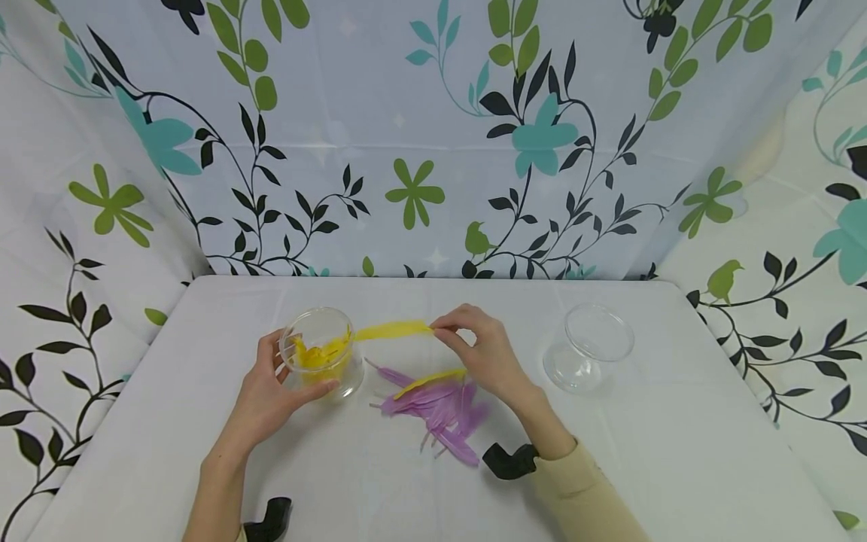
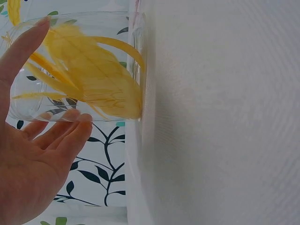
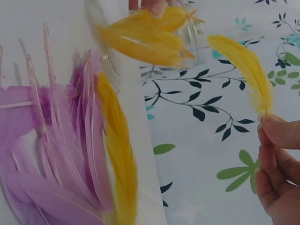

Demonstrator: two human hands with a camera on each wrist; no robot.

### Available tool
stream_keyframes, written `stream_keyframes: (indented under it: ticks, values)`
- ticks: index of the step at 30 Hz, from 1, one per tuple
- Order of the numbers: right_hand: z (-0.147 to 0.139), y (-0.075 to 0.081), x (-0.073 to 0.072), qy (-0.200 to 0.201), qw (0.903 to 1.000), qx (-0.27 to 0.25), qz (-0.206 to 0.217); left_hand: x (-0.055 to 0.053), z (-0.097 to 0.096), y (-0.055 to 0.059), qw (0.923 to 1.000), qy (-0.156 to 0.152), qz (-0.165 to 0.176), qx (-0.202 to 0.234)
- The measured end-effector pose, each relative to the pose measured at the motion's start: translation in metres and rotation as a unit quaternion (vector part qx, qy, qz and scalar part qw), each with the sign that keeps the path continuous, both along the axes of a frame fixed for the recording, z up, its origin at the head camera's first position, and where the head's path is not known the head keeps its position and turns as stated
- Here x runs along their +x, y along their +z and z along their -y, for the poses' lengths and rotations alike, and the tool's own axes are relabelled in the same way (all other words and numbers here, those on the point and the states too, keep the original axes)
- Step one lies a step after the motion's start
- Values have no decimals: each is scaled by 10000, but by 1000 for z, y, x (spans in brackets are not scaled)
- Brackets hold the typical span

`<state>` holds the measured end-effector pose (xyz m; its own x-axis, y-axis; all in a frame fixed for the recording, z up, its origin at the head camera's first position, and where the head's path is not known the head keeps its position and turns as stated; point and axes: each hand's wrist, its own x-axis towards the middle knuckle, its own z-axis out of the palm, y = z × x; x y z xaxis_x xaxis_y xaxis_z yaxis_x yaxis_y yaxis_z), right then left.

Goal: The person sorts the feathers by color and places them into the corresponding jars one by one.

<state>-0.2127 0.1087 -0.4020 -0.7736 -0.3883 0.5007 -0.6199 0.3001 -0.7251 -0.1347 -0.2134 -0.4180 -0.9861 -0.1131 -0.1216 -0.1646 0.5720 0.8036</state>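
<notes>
My left hand (image 1: 284, 391) grips a clear jar (image 1: 348, 380) on the left of the table, thumb on the near side and fingers round the far side. Inside the jar lie several yellow feathers (image 2: 89, 70). Between thumb and fingertips my right hand (image 1: 484, 354) pinches the end of another yellow feather (image 1: 393, 330), whose other tip reaches the jar's rim in the head view. Just below, on the table, is a loose pile of purple feathers (image 1: 440, 410), with one yellow feather (image 3: 117, 150) lying along its edge.
A second clear jar (image 1: 572, 369) stands on the right side of the white table (image 1: 677, 467). Patterned cloth (image 1: 406, 113) hangs behind the table and at both sides. Black wrist mounts (image 1: 509, 461) sit on both forearms.
</notes>
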Motion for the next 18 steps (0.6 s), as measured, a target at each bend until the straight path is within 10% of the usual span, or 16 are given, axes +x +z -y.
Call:
stream_keyframes:
  ticks: [18]
  values:
    - [41,5,16,276,9920,309,-1190,1,1,0,9999,-53,-53,71]
